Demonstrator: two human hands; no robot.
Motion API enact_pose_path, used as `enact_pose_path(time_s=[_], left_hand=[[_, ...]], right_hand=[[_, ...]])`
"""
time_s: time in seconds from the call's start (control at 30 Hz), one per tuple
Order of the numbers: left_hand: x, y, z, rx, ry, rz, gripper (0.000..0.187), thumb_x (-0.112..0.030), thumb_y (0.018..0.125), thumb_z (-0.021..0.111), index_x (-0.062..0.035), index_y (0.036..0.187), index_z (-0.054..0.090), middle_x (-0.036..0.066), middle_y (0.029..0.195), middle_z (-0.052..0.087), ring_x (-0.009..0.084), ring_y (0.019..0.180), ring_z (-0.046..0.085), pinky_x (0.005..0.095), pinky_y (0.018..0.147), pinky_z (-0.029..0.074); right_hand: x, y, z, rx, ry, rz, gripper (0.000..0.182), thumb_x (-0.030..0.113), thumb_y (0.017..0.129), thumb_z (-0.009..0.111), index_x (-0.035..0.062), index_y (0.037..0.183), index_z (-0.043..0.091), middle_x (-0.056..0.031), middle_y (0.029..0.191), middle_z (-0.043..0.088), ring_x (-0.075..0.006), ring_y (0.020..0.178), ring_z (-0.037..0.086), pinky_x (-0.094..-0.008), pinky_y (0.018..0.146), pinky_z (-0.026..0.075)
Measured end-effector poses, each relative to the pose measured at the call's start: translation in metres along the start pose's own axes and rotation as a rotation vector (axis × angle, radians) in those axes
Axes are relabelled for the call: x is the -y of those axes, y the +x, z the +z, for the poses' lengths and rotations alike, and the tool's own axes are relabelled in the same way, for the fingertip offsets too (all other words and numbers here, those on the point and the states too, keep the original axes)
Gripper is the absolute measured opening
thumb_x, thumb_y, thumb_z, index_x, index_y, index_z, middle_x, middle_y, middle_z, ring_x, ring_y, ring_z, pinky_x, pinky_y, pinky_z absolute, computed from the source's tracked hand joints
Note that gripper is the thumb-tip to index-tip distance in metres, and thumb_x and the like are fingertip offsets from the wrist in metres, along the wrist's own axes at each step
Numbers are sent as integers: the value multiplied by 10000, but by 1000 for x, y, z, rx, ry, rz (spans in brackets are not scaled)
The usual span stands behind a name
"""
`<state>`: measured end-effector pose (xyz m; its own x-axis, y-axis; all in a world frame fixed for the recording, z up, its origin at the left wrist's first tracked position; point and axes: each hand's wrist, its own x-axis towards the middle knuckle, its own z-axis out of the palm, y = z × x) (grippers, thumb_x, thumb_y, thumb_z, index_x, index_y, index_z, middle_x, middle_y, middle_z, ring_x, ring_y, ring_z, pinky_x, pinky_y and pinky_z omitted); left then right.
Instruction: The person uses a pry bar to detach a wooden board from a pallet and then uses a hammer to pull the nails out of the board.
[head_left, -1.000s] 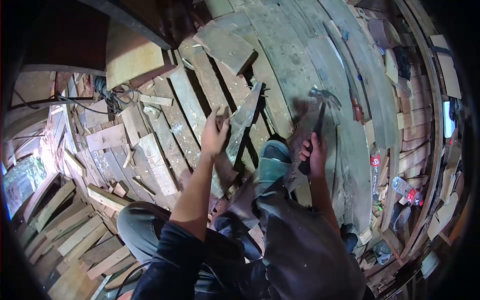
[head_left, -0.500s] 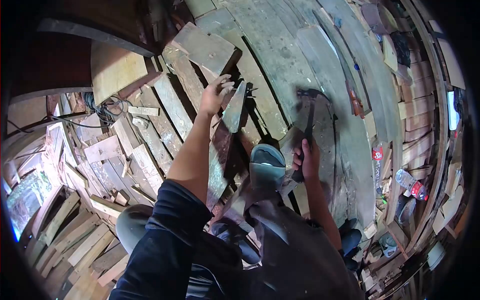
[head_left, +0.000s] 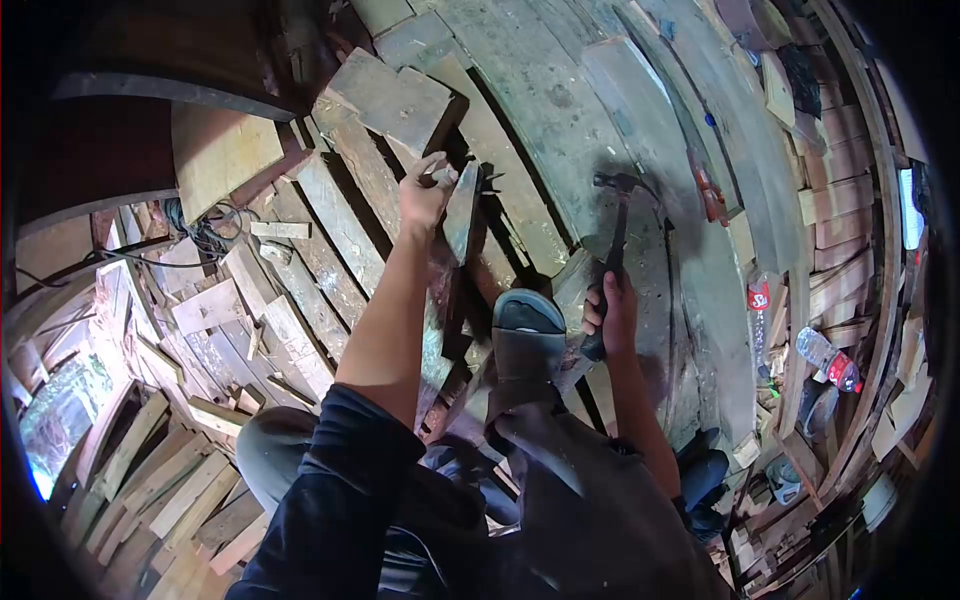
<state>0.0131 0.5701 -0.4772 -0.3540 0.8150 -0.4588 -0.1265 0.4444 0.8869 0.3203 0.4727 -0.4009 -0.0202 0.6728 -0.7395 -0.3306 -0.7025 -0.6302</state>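
My right hand (head_left: 617, 308) is wrapped round the handle of a claw hammer (head_left: 620, 225), its dark head pointing away from me above the floor planks. My left hand (head_left: 428, 195) has its fingers bent beside the upper end of a wooden piece (head_left: 461, 215); whether it grips something small there is hidden. Dark metal prongs stick out at the right side of that piece's tip. Between my arms, a sandalled foot (head_left: 530, 312) rests near the lower end of the wood.
A wooden block (head_left: 415, 105) lies beyond my left hand. Orange-handled tool (head_left: 711, 197) rests on the boards at right, near plastic bottles (head_left: 829, 360). Cables (head_left: 207, 235) and scrap wood (head_left: 195, 500) lie at left. Dark gaps run between the planks.
The view has shifted slightly. My left hand's fingers have curled a little more near the wooden piece. The hammer stays in my right hand, in nearly the same place.
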Motion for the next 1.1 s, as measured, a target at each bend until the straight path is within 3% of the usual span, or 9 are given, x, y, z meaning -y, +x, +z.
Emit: enact_pose_path(time_s=[0.07,0.2,0.3,0.4,0.5,0.63,0.8,0.93,1.1], left_hand=[[2,5,1,-22,-328,-113,402,158,817,562,-7,1179,618,108,1080,655,176,955,638,240,796,547],[5,7,0,-36,-421,-159,438,201,800,487,18,1180,606,118,1063,662,188,961,648,245,810,551],[9,9,-5,-31,-536,-163,435,196,801,470,14,1173,603,115,1035,674,158,849,656,223,694,552],[14,6,-13,90,-458,-33,396,168,821,493,4,1170,585,109,1016,688,103,622,583,211,459,421],[2,-6,-16,111,-516,-93,395,157,829,530,1,1189,577,104,1021,687,110,709,624,214,547,493],[3,-2,-22,151,-321,6,378,102,825,640,23,1189,575,101,1050,682,148,954,652,252,831,544],[-4,1,-18,53,-120,43,166,41,816,696,32,946,593,98,931,684,171,804,671,290,738,575],[-14,-5,3,-210,-85,-77,243,16,783,750,-35,839,519,81,834,656,154,701,651,290,617,564],[-6,12,-1,-259,-105,-189,299,64,719,773,-19,861,523,76,841,655,138,710,628,280,645,553]], right_hand=[[-1,0,1,-10,8,9,255,346,984,522,137,1090,423,-3,653,444,-79,428,404,-253,356,335],[2,0,1,-5,31,21,240,344,986,517,145,1084,423,-5,649,448,-84,421,402,-259,357,338],[2,1,1,-11,12,21,239,348,985,517,146,1066,419,-6,644,450,-87,414,400,-267,357,342],[1,1,0,-32,7,56,227,364,986,510,175,1077,421,4,655,445,-76,408,386,-248,347,325],[-2,5,-5,-18,5,30,259,356,986,514,146,1107,425,-2,639,449,-86,411,399,-265,356,343],[-1,4,-2,-1,-13,22,279,361,984,517,155,1151,427,1,643,447,-83,413,400,-262,357,344],[-1,3,-2,-18,-12,22,264,363,984,517,160,1129,430,2,646,441,-80,419,401,-260,358,345],[1,1,2,-30,-13,25,244,363,985,515,157,1079,426,4,647,438,-79,421,399,-257,358,346],[-1,2,1,-35,-8,18,236,359,985,514,160,1075,425,7,648,439,-79,421,399,-252,356,345]])
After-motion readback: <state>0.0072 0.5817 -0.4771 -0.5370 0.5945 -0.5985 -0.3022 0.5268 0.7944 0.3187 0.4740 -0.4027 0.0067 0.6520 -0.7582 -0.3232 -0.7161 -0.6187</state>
